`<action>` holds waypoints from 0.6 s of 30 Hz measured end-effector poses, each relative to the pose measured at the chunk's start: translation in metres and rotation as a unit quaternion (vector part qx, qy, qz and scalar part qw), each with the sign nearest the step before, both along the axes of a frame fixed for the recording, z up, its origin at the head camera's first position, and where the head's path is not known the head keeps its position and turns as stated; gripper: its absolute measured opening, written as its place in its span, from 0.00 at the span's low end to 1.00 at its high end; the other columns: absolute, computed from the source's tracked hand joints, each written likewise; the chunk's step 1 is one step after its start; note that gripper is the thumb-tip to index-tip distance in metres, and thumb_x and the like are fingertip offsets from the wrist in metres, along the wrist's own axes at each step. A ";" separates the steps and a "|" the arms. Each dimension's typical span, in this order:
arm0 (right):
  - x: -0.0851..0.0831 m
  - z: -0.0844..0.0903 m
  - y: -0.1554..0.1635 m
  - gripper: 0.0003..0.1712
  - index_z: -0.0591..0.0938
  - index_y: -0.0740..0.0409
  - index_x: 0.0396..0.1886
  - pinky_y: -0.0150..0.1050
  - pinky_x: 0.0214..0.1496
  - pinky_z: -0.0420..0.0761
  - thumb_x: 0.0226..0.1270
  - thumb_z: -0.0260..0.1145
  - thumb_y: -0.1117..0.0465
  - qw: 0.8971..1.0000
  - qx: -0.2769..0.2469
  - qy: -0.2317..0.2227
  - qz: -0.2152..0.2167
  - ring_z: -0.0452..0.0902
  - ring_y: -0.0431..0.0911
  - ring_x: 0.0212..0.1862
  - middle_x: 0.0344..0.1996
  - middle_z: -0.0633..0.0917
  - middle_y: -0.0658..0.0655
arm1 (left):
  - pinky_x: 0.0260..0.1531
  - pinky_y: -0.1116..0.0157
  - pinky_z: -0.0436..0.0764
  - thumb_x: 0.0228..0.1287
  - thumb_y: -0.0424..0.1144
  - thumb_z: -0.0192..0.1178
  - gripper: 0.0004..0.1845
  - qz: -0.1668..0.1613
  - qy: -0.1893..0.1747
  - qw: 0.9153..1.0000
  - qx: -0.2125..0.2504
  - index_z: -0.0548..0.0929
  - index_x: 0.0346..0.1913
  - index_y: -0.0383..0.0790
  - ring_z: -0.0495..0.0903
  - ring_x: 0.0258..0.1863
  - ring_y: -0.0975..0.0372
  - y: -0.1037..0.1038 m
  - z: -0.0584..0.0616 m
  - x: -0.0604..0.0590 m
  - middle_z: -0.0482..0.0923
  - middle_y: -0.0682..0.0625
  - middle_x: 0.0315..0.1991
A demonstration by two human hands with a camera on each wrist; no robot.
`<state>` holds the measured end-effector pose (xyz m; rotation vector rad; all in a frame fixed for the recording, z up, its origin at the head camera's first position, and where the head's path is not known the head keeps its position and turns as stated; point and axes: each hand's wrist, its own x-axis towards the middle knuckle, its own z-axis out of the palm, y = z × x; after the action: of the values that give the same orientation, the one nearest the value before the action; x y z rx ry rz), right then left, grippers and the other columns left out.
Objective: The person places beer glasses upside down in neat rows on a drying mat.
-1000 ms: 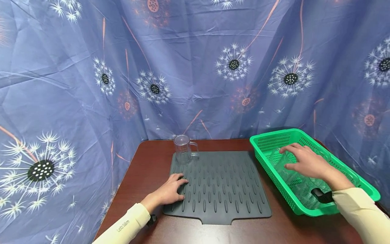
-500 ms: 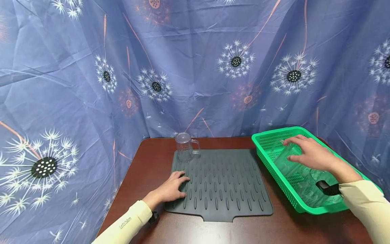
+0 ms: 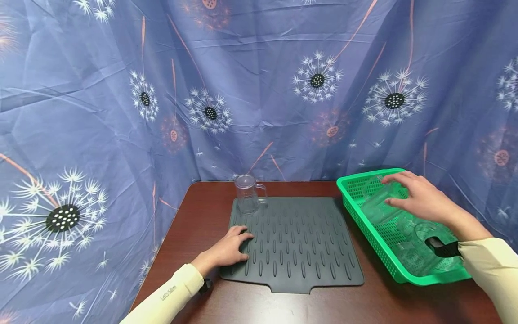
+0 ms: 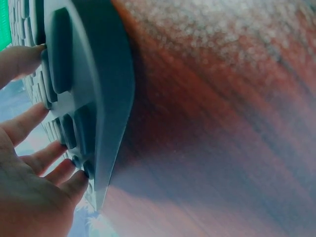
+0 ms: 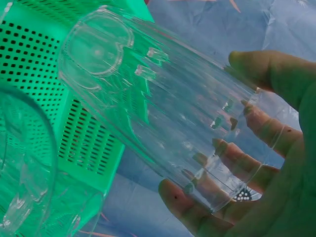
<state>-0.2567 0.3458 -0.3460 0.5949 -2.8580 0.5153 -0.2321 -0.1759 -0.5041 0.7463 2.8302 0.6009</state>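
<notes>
In the head view my left hand [image 3: 227, 248] rests on the left edge of the dark grey ribbed mat [image 3: 299, 243], fingers spread. The left wrist view shows its fingertips [image 4: 37, 112] touching the ribs. Over the green basket, my right hand [image 3: 429, 198] holds a clear drinking glass [image 5: 148, 98] near one end. Its thumb [image 5: 259, 69] lies on one side and the fingers curl round the other; the glass is tilted. A clear glass mug [image 3: 247, 198] stands on the mat's far left corner, handle to the right.
A green perforated basket [image 3: 366, 236] stands at the right of the brown table [image 3: 202, 216], with several clear glasses [image 3: 417, 254] inside. A blue dandelion-print curtain [image 3: 259, 90] hangs close behind and at the left.
My right hand has moved a little back and right over the basket with the glass. My left hand stays on the mat. The head view has shifted slightly.
</notes>
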 end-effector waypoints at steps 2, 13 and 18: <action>0.000 0.002 0.000 0.27 0.78 0.52 0.60 0.61 0.47 0.69 0.63 0.75 0.55 1.000 -0.011 0.004 0.003 0.70 0.66 0.54 0.59 0.74 0.65 | 0.67 0.44 0.68 0.60 0.42 0.70 0.31 0.000 -0.003 1.000 -0.002 0.77 0.67 0.41 0.57 0.75 0.43 0.001 0.001 0.000 0.61 0.36 0.74; -0.001 0.013 -0.010 0.28 0.76 0.55 0.63 0.63 0.49 0.70 0.67 0.72 0.55 0.998 -0.056 -0.001 -0.001 0.69 0.66 0.57 0.61 0.73 0.64 | 0.67 0.43 0.67 0.60 0.42 0.70 0.30 -0.002 0.002 1.000 -0.003 0.78 0.66 0.41 0.57 0.75 0.42 0.000 -0.001 -0.002 0.62 0.35 0.74; -0.001 0.012 -0.016 0.29 0.75 0.55 0.65 0.63 0.48 0.71 0.68 0.71 0.54 0.996 -0.086 -0.006 -0.002 0.69 0.66 0.59 0.61 0.72 0.64 | 0.67 0.44 0.68 0.60 0.42 0.70 0.30 0.000 -0.001 1.000 -0.006 0.77 0.66 0.42 0.57 0.75 0.44 0.000 -0.002 -0.001 0.61 0.36 0.74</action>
<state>-0.2575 0.3296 -0.3343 0.5564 -2.7873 0.7572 -0.2335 -0.1760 -0.5057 0.7435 2.8293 0.5827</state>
